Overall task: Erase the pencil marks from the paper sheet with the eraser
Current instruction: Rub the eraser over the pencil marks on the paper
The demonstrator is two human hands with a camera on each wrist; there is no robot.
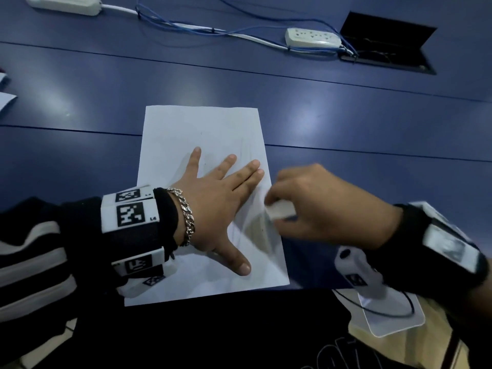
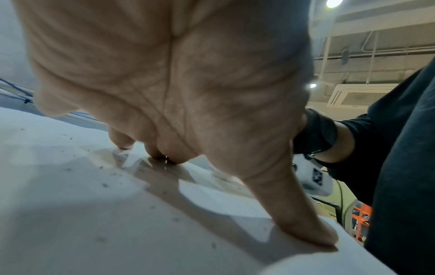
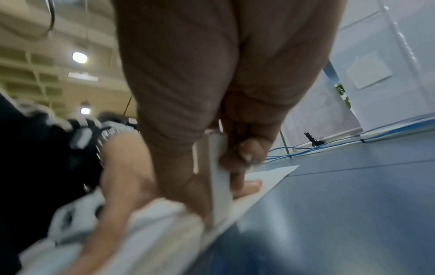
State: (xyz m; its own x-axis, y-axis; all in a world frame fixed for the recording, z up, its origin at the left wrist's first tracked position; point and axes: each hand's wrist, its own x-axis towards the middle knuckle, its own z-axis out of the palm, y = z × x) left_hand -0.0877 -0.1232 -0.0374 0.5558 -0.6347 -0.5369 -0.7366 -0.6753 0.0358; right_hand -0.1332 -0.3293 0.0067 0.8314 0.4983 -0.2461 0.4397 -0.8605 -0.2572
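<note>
Left hand (image 1: 213,198) lies flat, fingers spread, pinning the paper (image 1: 186,129) to the desk (image 1: 346,115). Right hand (image 1: 319,203) pinches the eraser (image 1: 279,210) at the sheet's right edge. Faint pencil lines (image 1: 246,150) remain; erasing appears unfinished.

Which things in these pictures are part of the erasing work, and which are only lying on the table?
Part of the job:
- paper sheet, faint pencil marks on it
- eraser, pinched in the right hand
- left hand, flat on the sheet

Only lying about:
- two power strips, one at the far left
- blue cables
- open black cable hatch in the table
</note>
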